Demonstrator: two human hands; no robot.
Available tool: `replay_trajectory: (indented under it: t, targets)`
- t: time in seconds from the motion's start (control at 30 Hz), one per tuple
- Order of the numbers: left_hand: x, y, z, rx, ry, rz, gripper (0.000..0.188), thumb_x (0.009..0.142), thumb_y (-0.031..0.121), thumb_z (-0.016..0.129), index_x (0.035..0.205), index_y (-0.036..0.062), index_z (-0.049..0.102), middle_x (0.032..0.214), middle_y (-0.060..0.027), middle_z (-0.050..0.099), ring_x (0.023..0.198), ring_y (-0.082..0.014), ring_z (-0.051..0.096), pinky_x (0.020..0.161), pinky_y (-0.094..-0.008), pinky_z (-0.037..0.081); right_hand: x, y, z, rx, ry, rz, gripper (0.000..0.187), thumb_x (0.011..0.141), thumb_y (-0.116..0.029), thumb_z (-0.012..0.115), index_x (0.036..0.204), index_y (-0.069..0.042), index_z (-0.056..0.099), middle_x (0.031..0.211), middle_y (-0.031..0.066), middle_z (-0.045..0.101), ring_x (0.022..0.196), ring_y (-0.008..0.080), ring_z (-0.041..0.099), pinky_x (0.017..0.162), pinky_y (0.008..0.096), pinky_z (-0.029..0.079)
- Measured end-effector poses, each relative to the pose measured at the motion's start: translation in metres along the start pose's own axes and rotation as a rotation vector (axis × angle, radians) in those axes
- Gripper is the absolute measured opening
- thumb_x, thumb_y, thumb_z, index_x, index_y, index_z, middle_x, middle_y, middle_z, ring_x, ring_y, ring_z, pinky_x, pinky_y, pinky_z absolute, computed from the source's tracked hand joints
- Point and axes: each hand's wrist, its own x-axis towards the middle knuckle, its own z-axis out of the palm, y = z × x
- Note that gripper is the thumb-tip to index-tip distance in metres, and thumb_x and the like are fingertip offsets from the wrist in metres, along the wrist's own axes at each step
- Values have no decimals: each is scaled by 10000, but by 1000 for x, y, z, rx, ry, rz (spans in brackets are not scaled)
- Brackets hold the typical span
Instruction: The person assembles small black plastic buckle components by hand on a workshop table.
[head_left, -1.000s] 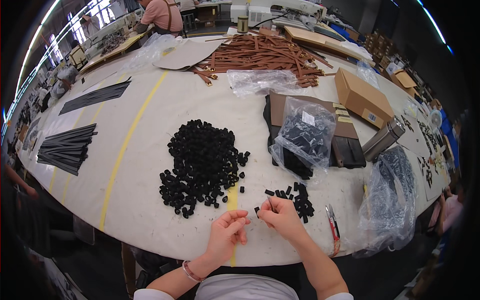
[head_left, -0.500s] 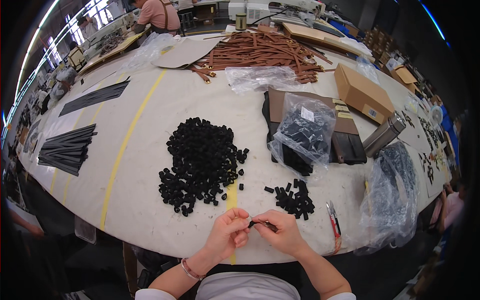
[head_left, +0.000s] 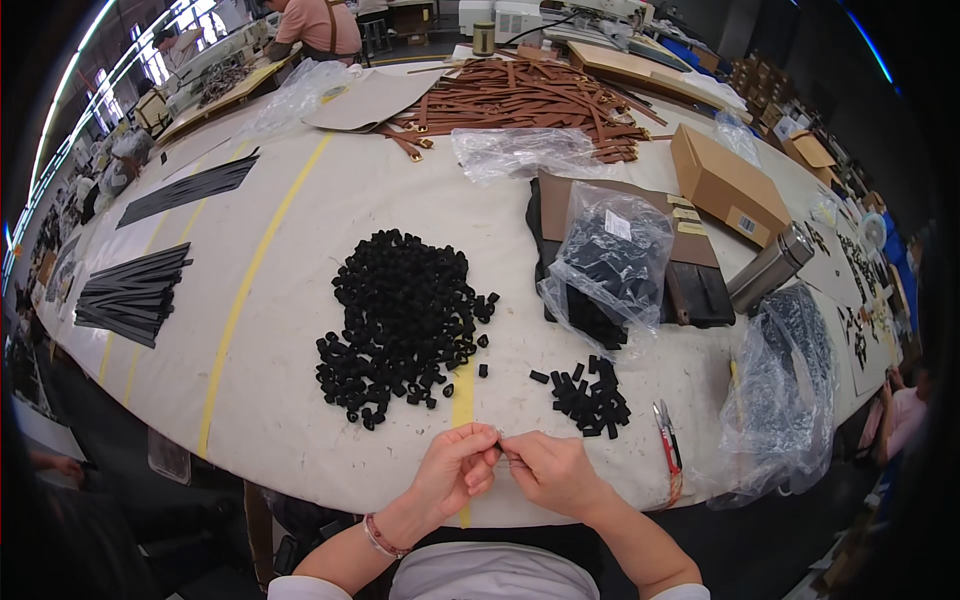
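Both hands meet at the near edge of the tabletop (head_left: 300, 330), just in front of the person's body: the left hand (head_left: 455, 470) and the right hand (head_left: 548, 472) pinch the two ends of one small dark piece (head_left: 500, 440) between thumb and fingertips, each grip narrow and closed on it. The piece is too small to make out in detail, but it looks like one of the little black loops lying on the cloth. Just beyond the right hand lies a small batch of black loops (head_left: 588, 396), and farther out, toward the left, the large heap of black loops (head_left: 400, 320); a yellow stripe (head_left: 462, 405) runs between them toward the hands. A pair of red-handled snips (head_left: 668, 440) lies just right of the right hand, within easy reach. Further back are a clear bag of black parts (head_left: 605, 260), a steel flask (head_left: 768, 268) and a cardboard box (head_left: 725, 182). To do this fiddly step well, the work is best kept low and close over the tabletop, so a slipped piece lands on the cloth rather than the floor; the fingertips should hold near the ends and leave the middle visible. The two piles, I judge, should stay well apart, so handled pieces are not mixed with the rest.
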Motion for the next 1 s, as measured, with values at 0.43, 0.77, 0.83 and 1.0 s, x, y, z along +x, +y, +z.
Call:
replay_trajectory:
  t: [0.43,0.77,0.83,1.0]
  targets:
    - [-5,-11,12,383,128,311,63,812,62,510,819,2,528,614,-49,532,401,-80,434,373,-196,342,5,-1,4,172,120,244,97,675,13,566,768,10,540,608,93,556,476,142,536,450,237,430]
    - [1,-24,0,1210,103,975,69,763,-17,552,810,-30,503,627,-56,559,500,-75,528,456,-185,421,5,-5,0,170,145,252,78,681,8,566,754,14,538,598,96,546,462,148,532,427,235,416]
    - [0,-23,3,961,107,761,59,775,2,543,813,-21,503,618,-56,547,478,-84,512,437,-193,409,4,-7,0,128,142,204,104,665,2,567,764,-1,538,617,92,550,479,178,542,431,255,423]
    - [-5,-11,10,263,34,268,104,820,106,522,795,5,518,647,-31,531,434,-73,454,384,-192,346,3,-4,0,-47,160,36,150,631,-5,576,774,-22,534,625,73,539,479,199,538,413,272,417]
